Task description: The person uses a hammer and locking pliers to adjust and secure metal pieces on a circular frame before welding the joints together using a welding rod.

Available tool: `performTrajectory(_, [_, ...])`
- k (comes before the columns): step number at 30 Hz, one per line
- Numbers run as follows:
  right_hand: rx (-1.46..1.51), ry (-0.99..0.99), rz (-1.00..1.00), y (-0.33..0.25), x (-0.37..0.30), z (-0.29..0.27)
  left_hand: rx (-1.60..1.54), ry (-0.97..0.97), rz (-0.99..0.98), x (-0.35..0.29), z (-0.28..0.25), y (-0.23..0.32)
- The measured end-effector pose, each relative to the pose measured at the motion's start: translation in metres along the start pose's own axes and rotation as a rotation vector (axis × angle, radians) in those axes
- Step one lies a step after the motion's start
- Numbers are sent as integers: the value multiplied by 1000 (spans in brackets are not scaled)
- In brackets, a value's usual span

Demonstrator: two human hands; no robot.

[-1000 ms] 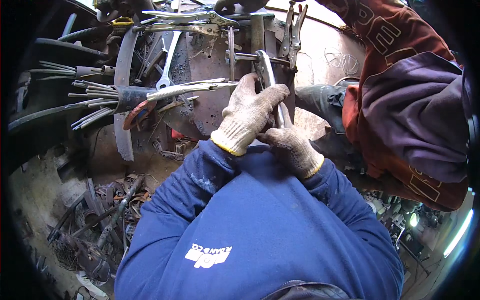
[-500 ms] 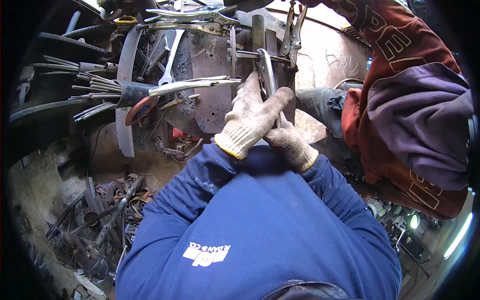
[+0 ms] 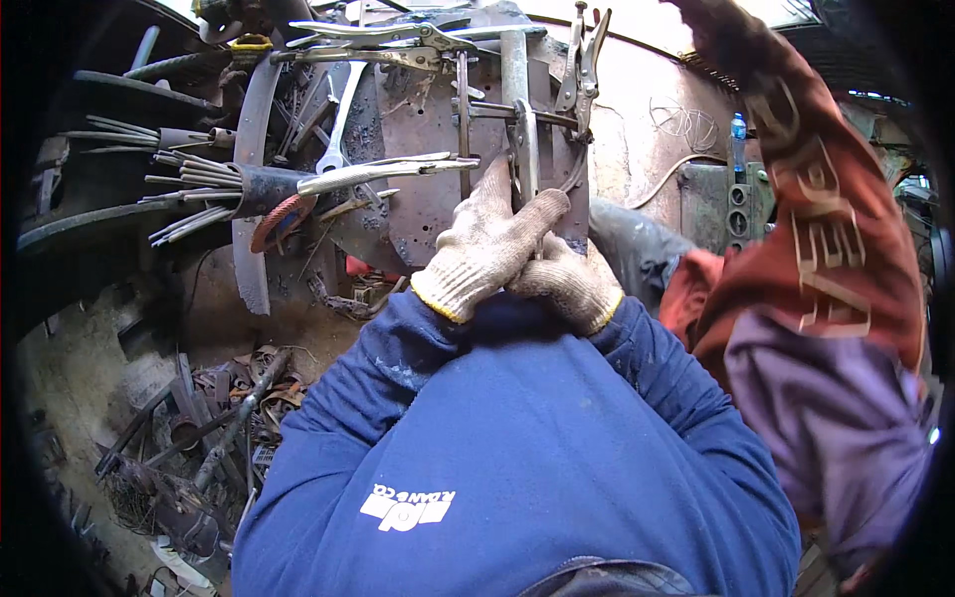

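My left hand [image 3: 484, 237], in a pale knit work glove, closes around the lower handles of a pair of locking pliers [image 3: 526, 149], its thumb crossing over them. The gloved right hand [image 3: 572, 283] is curled against the left one below the handles; what its fingers grip is hidden. Beyond my hands, the pliers' long jaws reach over a metal bar [image 3: 513, 70] on a dark steel plate [image 3: 413, 209]. Further locking clamps [image 3: 423, 52] lie at the plate's far left, and another clamp [image 3: 587, 75] stands at its right edge.
Left of the plate are a combination wrench [image 3: 341, 119], a tube of welding rods [image 3: 261, 189], a reddish disc [image 3: 282, 224] and a curved metal strip [image 3: 253, 249]. At right, a co-worker's red sleeve [image 3: 836, 219] is near a bottle [image 3: 737, 139]. Scrap metal [image 3: 214, 408] covers the floor lower left.
The co-worker's arm has drawn away from the far side of the plate toward the right, uncovering the bottle. My hands and the pliers' handles have shifted slightly, my left hand a little lower.
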State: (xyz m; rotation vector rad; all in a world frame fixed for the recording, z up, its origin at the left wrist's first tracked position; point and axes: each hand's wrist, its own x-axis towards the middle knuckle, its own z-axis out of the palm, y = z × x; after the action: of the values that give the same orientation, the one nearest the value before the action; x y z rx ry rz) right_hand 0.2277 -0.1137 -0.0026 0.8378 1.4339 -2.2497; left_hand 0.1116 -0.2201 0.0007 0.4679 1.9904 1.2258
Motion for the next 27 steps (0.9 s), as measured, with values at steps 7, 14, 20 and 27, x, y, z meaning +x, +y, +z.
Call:
performTrajectory(7, [-344, -55, -124, 1, 20, -2, -73, -42, -28, 1, -6, 7])
performTrajectory(14, [-457, 179, -96, 17, 30, -3, 25, -1, -29, 1, -7, 10])
performTrajectory(20, [-371, 234, -147, -5, 16, 18, 10, 5, -32, 2, -11, 11])
performTrajectory(27, [-337, 251, -185, 14, 24, 5, 19, 24, -43, 4, -5, 12])
